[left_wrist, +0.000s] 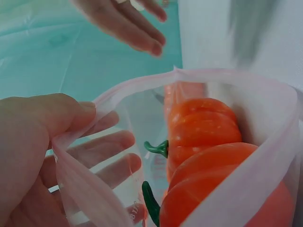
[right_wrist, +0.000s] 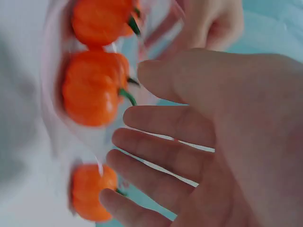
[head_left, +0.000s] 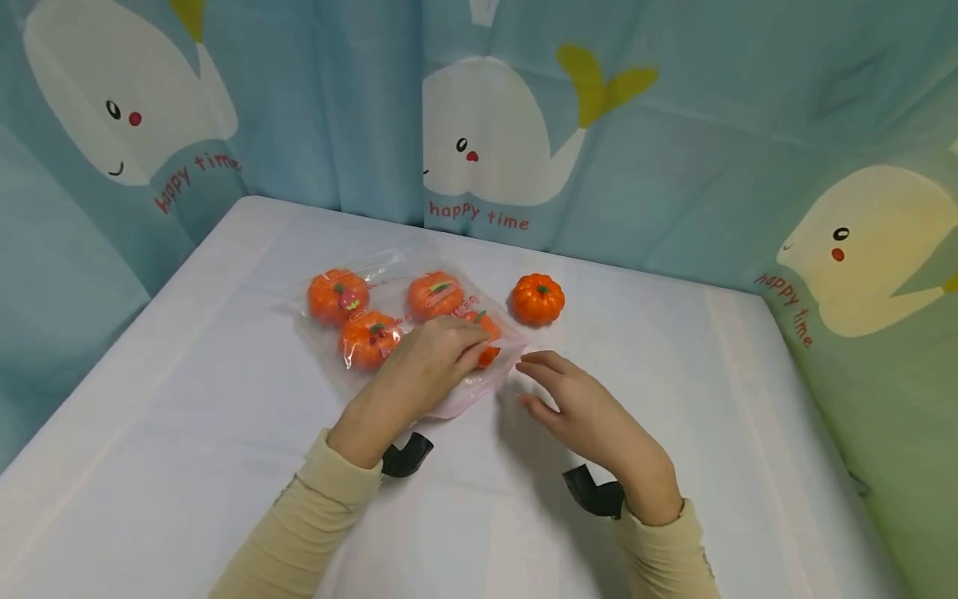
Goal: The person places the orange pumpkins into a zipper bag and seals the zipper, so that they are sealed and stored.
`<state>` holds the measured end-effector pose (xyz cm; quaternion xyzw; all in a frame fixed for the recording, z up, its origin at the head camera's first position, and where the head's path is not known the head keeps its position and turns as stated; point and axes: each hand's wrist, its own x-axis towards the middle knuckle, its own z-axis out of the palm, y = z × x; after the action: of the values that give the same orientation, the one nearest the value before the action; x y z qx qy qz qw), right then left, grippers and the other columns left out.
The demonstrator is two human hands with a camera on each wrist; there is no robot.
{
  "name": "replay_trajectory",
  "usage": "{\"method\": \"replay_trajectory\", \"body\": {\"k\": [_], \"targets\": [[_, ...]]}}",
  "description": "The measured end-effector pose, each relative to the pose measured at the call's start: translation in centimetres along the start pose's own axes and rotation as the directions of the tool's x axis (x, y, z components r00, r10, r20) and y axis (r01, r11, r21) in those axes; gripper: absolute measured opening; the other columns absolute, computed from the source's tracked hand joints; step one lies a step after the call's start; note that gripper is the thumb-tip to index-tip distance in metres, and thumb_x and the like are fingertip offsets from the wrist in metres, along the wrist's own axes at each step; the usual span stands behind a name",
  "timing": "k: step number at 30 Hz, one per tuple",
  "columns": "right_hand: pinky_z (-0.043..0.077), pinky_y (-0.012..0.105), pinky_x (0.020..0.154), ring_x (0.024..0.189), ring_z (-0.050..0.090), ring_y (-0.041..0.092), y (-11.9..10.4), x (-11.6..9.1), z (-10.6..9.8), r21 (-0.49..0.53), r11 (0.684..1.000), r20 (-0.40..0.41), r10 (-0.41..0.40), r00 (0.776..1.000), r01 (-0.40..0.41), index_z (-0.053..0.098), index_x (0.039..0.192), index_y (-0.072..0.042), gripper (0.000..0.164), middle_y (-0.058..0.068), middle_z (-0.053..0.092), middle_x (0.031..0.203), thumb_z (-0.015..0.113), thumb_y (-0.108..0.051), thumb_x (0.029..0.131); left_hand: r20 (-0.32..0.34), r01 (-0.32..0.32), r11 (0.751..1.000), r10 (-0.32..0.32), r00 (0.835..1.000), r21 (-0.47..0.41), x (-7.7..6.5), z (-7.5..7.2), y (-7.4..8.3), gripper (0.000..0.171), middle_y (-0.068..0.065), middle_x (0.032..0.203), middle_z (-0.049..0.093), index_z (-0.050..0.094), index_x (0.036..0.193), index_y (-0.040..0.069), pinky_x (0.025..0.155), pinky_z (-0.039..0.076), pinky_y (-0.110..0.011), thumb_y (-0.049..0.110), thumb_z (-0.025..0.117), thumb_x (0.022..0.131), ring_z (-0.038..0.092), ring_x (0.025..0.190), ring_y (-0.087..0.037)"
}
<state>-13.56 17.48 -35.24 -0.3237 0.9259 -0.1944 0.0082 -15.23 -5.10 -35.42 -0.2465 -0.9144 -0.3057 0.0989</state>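
A clear plastic bag (head_left: 389, 264) with a pink-edged mouth lies on the table, several small orange toy pumpkins (head_left: 367, 339) with green stems inside it. My left hand (head_left: 419, 358) pinches the upper rim of the bag between thumb and fingers, and the left wrist view shows the mouth (left_wrist: 137, 84) held apart. Just right of that mouth, my right hand (head_left: 584, 408) hovers with fingers extended and an empty palm. One loose pumpkin (head_left: 537, 299) sits outside the bag, beyond my right fingertips.
The table (head_left: 674, 374) has a white cover. Behind and along its sides hangs a blue-green curtain (head_left: 374, 108) printed with whales. Black curved pieces (head_left: 595, 492) are at both wrists, beside the beige sleeves (head_left: 322, 499).
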Motion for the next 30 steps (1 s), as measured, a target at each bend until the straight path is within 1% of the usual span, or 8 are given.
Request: {"method": "replay_trajectory", "body": {"k": [2, 4, 11, 14, 17, 26, 28, 30], "targets": [[0.053, 0.044, 0.098, 0.118, 0.062, 0.027, 0.6, 0.1, -0.5, 0.027, 0.999, -0.025, 0.025, 0.999, -0.025, 0.062, 0.128, -0.001, 0.037, 0.01, 0.061, 0.13, 0.066, -0.017, 0.095, 0.006, 0.002, 1.0, -0.002, 1.0, -0.003, 0.0, 0.1, 0.0, 0.032, 0.004, 0.064, 0.043, 0.053, 0.067, 0.016, 0.061, 0.042, -0.025, 0.011, 0.054, 0.099, 0.047, 0.067, -0.015], [0.054, 0.044, 0.096, 0.115, 0.063, 0.027, 1.1, 0.4, -0.9, 0.03, 0.999, -0.056, 0.047, 0.997, -0.045, 0.063, 0.126, -0.001, 0.035, 0.01, 0.062, 0.127, 0.066, -0.017, 0.095, 0.006, 0.005, 1.0, -0.005, 1.0, 0.004, -0.1, 0.3, -0.1, 0.034, 0.004, 0.063, 0.04, 0.049, 0.065, 0.017, 0.059, 0.04, -0.024, 0.01, 0.055, 0.098, 0.046, 0.066, -0.015], [0.05, 0.048, 0.101, 0.119, 0.059, 0.033, 3.0, 2.8, -1.3, -0.018, 0.997, -0.193, 0.065, 0.979, -0.07, 0.063, 0.123, 0.005, 0.033, 0.016, 0.059, 0.127, 0.064, -0.011, 0.094, -0.034, -0.007, 0.999, 0.009, 0.999, 0.052, 0.0, 0.3, -0.2, 0.035, 0.003, 0.062, 0.04, 0.049, 0.063, 0.016, 0.058, 0.038, -0.026, 0.009, 0.058, 0.095, 0.046, 0.064, -0.015], [0.049, 0.049, 0.103, 0.119, 0.058, 0.036, 3.6, 3.9, -1.3, -0.035, 0.995, -0.218, 0.082, 0.972, -0.091, 0.062, 0.122, 0.007, 0.033, 0.02, 0.057, 0.128, 0.063, -0.009, 0.094, -0.035, -0.025, 0.997, 0.028, 0.999, 0.07, 0.0, 0.4, -0.2, 0.035, 0.003, 0.062, 0.039, 0.047, 0.062, 0.015, 0.058, 0.038, -0.026, 0.008, 0.059, 0.095, 0.046, 0.064, -0.016], [0.05, 0.049, 0.102, 0.118, 0.058, 0.037, 3.9, 4.9, -1.2, -0.056, 0.992, -0.211, 0.096, 0.973, -0.11, 0.061, 0.123, 0.008, 0.034, 0.021, 0.055, 0.13, 0.062, -0.01, 0.094, -0.039, -0.033, 0.995, 0.037, 0.999, 0.09, 0.0, 0.4, -0.2, 0.036, 0.003, 0.061, 0.037, 0.046, 0.062, 0.015, 0.057, 0.037, -0.026, 0.008, 0.06, 0.094, 0.045, 0.063, -0.016], [0.051, 0.05, 0.1, 0.118, 0.056, 0.041, 4.0, 6.9, -1.2, -0.091, 0.991, -0.196, 0.076, 0.978, -0.095, 0.059, 0.124, 0.008, 0.036, 0.026, 0.052, 0.133, 0.064, -0.008, 0.092, -0.037, -0.04, 0.992, 0.045, 0.998, 0.116, -0.2, 0.5, -0.2, 0.038, 0.004, 0.06, 0.035, 0.044, 0.061, 0.016, 0.056, 0.034, -0.025, 0.008, 0.059, 0.094, 0.043, 0.061, -0.015], [0.048, 0.052, 0.103, 0.123, 0.053, 0.044, 4.2, 7.3, -1.2, -0.102, 0.988, -0.163, 0.103, 0.981, -0.12, 0.057, 0.127, 0.008, 0.039, 0.027, 0.048, 0.139, 0.064, -0.008, 0.092, -0.041, -0.05, 0.99, 0.056, 0.998, 0.129, -0.2, 0.6, -0.2, 0.038, 0.004, 0.059, 0.035, 0.045, 0.06, 0.016, 0.055, 0.033, -0.025, 0.008, 0.06, 0.094, 0.042, 0.06, -0.015], [0.043, 0.055, 0.108, 0.131, 0.046, 0.046, 4.3, 7.7, -1.2, -0.112, 0.98, -0.104, 0.153, 0.983, -0.164, 0.053, 0.134, 0.005, 0.046, 0.027, 0.042, 0.146, 0.065, -0.01, 0.092, -0.05, -0.059, 0.988, 0.066, 0.997, 0.139, -0.2, 0.7, -0.2, 0.038, 0.004, 0.057, 0.035, 0.046, 0.06, 0.015, 0.055, 0.033, -0.025, 0.008, 0.061, 0.093, 0.042, 0.058, -0.015]]}}
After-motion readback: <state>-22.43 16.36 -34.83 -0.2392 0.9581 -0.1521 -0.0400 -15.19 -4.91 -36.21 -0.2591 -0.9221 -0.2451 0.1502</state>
